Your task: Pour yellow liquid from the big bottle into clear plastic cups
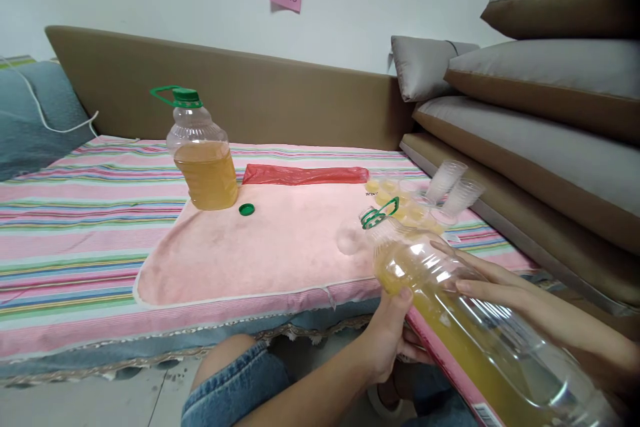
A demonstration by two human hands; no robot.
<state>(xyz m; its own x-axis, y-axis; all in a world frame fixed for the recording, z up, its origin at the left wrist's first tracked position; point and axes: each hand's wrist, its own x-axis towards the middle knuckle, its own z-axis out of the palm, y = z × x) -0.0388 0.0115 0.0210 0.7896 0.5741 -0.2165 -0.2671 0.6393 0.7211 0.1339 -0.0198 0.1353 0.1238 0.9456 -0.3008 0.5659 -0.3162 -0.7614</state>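
A large clear plastic bottle (440,307) of yellow liquid lies tilted across both my hands, its uncapped mouth pointing up and to the left. A green carrying ring sits around its neck. My left hand (385,337) grips it from below, thumb on the near side. My right hand (493,283) rests along its upper side, fingers pressed to the plastic. Beside the bottle mouth stands a clear cup (349,241) on the pink mat (270,253). Several clear cups with yellow liquid (390,199) stand grouped behind the bottle neck, partly hidden by it.
A second bottle (206,173), capped in green, stands at the left. A loose green cap (247,209) lies near it. Behind lies a folded red plastic bag (305,175). Two stacks of plastic cups (445,180) lean at the right, beside piled cushions (540,140).
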